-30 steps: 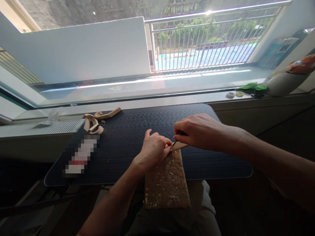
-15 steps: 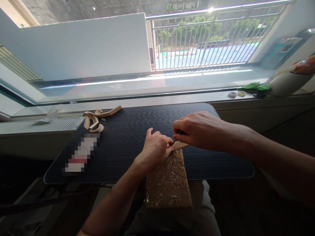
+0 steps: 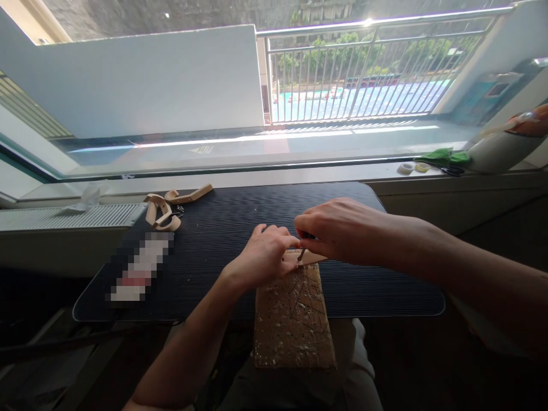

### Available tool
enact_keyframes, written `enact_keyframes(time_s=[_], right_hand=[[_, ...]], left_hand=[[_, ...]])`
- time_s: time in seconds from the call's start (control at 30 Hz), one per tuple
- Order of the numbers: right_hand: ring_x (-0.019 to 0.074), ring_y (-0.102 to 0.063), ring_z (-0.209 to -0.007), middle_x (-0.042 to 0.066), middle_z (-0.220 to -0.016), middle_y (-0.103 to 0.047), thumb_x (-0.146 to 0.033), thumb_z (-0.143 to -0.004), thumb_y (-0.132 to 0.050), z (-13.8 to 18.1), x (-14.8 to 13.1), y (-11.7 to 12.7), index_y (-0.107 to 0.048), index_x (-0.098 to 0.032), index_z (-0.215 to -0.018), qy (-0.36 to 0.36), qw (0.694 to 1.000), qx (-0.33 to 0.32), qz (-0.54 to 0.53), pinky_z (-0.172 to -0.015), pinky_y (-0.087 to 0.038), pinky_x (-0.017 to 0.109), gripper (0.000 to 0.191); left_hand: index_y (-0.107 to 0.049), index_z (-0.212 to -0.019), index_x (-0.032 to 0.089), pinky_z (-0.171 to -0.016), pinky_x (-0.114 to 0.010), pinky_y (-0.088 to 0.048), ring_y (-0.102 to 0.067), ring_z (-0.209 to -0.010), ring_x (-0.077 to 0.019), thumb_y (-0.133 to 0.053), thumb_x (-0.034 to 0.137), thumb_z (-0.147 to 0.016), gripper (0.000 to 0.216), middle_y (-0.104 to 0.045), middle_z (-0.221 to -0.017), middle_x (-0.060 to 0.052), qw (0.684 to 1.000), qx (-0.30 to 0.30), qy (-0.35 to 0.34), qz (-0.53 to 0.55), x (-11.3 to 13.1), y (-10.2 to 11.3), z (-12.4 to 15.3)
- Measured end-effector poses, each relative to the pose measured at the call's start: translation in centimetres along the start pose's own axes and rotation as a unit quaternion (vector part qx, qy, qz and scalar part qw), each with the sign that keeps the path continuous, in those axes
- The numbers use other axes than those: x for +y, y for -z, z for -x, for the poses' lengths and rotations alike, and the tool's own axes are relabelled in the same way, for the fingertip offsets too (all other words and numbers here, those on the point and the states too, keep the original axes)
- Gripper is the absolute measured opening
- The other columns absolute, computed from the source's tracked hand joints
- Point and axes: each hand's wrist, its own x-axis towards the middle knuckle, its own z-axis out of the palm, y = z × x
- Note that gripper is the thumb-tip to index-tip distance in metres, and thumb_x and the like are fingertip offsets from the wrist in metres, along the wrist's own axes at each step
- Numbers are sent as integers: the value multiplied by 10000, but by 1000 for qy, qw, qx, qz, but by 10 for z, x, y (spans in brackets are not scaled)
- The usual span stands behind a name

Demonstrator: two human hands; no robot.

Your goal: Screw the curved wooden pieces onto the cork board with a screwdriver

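Observation:
A brown board (image 3: 293, 322), scored and dotted with small holes, lies over the near edge of a dark ribbed table (image 3: 240, 222) and onto my lap. At its far end rests a small pale leather piece (image 3: 312, 260). My left hand (image 3: 263, 254) is curled and presses that piece down on the board. Fingers pinched, my right hand (image 3: 338, 228) holds a thin dark-handled tool (image 3: 302, 253) with its tip down on the piece, right beside my left fingers.
Several curved tan leather pieces (image 3: 165, 211) lie at the table's far left, and a blurred white and red item (image 3: 139, 268) lies nearer. The windowsill holds tape rolls (image 3: 411, 167), green cloth (image 3: 440, 155) and scissors (image 3: 454, 170). A radiator grille (image 3: 72, 216) is left.
Both hands stay together at the board's far end. The left fingers have shifted slightly forward over the leather piece, and the tool tip now stands steeper.

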Motion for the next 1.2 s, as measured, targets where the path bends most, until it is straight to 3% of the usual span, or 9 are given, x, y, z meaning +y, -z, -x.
enact_keyframes(time_s=[0.1, 0.3, 0.73, 1.03, 1.2], right_hand=[[124, -537, -564, 32, -653, -634, -226, -851, -473, 0, 1, -1, -597, -166, -696, -1, 1000, 4, -1, -505, -218, 248, 207], [115, -530, -563, 12, -656, -628, -251, -848, -491, -3, 5, -5, -573, -179, -710, -6, 1000, 14, 5, -513, -208, 238, 176], [117, -529, -564, 5, -650, -620, -271, -853, -482, -2, 9, -8, -567, -185, -709, -10, 1000, 18, -1, -505, -195, 246, 188], [121, -536, -563, 21, -654, -624, -213, -816, -506, -6, 3, -4, -589, -171, -701, -11, 1000, -5, -8, -498, -204, 245, 148], [124, -541, -573, 27, -686, -639, -218, -806, -517, -6, 1, 5, -623, -175, -729, -4, 1000, -25, -8, -496, -209, 243, 137]], left_hand=[[-617, -1034, 272, -985, -409, -279, -526, -976, -214, -601, 380, -744, 309, -607, -990, -24, 1000, -7, 23, -18, -7, 6, 7], [-648, -821, 237, -1018, -504, -195, -544, -855, -185, -533, 305, -791, 137, -621, -833, -4, 998, -41, 43, -30, -10, 4, 9], [-641, -898, 229, -1032, -517, -191, -505, -951, -216, -588, 322, -758, 176, -619, -906, -28, 998, 3, 26, -50, -1, 7, 5], [-656, -734, 232, -1036, -568, -139, -520, -946, -214, -511, 308, -828, 189, -647, -800, -15, 999, 43, -3, -13, 8, -16, -8], [-658, -737, 233, -1029, -583, -137, -534, -938, -215, -510, 279, -825, 178, -664, -797, -12, 999, 51, 2, -10, 9, -17, -6]])
